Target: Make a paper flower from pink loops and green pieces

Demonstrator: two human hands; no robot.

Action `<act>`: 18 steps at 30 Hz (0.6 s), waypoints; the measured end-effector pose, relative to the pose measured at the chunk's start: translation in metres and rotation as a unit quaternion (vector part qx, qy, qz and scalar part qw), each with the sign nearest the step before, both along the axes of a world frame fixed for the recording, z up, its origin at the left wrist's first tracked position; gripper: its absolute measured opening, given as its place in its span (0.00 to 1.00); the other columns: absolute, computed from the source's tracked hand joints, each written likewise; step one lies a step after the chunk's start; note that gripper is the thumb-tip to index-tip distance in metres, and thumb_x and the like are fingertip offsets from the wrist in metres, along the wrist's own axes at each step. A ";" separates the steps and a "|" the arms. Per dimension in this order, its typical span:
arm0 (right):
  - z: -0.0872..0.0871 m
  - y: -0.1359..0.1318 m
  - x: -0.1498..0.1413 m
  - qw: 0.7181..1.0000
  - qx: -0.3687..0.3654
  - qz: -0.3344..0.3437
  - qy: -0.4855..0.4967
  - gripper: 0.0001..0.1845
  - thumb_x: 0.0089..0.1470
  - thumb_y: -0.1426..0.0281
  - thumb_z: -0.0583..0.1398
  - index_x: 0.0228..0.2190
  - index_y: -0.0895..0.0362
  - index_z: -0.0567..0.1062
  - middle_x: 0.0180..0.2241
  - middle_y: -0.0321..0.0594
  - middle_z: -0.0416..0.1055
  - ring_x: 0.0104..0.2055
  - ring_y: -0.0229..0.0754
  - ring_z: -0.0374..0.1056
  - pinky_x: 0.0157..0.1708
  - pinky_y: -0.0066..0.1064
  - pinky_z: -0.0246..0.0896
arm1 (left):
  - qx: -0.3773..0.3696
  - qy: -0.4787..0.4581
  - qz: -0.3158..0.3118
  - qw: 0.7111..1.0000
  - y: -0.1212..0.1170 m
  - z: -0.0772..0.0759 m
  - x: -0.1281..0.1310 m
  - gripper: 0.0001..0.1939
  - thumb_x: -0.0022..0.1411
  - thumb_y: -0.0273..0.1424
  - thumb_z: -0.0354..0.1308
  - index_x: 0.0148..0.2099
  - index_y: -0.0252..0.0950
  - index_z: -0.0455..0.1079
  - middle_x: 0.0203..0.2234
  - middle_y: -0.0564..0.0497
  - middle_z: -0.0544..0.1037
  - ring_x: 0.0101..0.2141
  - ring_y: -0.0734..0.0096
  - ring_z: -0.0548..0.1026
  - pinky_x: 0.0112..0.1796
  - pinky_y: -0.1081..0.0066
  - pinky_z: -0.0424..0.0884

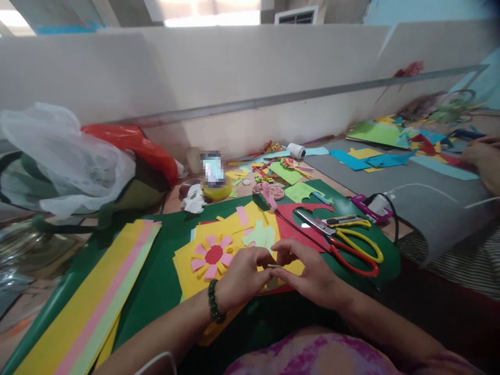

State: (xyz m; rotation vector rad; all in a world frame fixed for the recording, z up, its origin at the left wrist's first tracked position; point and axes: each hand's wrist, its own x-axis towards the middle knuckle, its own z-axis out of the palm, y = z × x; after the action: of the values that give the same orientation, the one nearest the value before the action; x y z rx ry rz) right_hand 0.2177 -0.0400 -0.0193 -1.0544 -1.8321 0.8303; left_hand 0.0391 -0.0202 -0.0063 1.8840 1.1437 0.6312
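A small pale green paper strip (273,266) lay between the fingertips of both hands, low over the yellow paper sheets (183,281); its long axis ran roughly left to right, bridging the narrow gap between the left hand (244,271) and the right hand (312,273); neither hand was clearly nearer, since thumb and fingers met it from each side. The left hand was pinched on the strip's left end; the right hand looked closed on the other end, though its exact fingertip contact was partly hidden.

The paper flower (213,254), red at the centre with pink and yellow petals, lay flat just beside the left hand; pale green paper cutouts (261,235) lay just beyond the fingertips; the scissors (322,227), with red and yellow handles, lay past the right hand, blades angled away to the left.

No brand, label or lettering could be read; the phone (213,169) at the back was pixelated, so its screen told nothing; the white spool (296,151) and purple box (371,209) showed no legible writing.
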 end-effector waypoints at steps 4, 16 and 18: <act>0.003 -0.001 -0.003 1.000 0.000 0.021 -0.019 0.08 0.54 0.69 0.59 0.39 0.54 0.68 0.29 0.35 0.71 0.30 0.36 0.68 0.32 0.29 0.68 | 0.037 0.056 -0.014 0.998 -0.004 -0.002 0.002 0.06 0.50 0.24 0.56 0.23 0.36 0.67 0.21 0.53 0.75 0.25 0.73 0.70 0.28 0.74 0.61; 0.001 0.000 0.007 0.993 0.020 0.075 -0.085 0.11 0.53 0.75 0.56 0.40 0.54 0.68 0.32 0.38 0.74 0.31 0.37 0.70 0.32 0.29 0.67 | -0.007 0.047 -0.072 0.996 -0.006 0.002 0.004 0.07 0.52 0.25 0.53 0.32 0.36 0.71 0.29 0.51 0.78 0.30 0.70 0.72 0.33 0.72 0.65; -0.001 -0.001 0.007 0.993 0.036 0.077 -0.077 0.11 0.54 0.76 0.55 0.40 0.54 0.68 0.33 0.38 0.74 0.31 0.37 0.70 0.32 0.28 0.68 | -0.024 0.018 -0.075 0.997 -0.006 0.003 0.003 0.05 0.53 0.26 0.53 0.33 0.37 0.71 0.30 0.50 0.78 0.31 0.69 0.73 0.34 0.72 0.66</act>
State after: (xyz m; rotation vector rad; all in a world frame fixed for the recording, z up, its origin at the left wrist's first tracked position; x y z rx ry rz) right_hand 0.2251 -0.0408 -0.0200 -0.9627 -2.0789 0.7832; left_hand 0.0426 -0.0266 -0.0033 1.9258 1.0203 0.4832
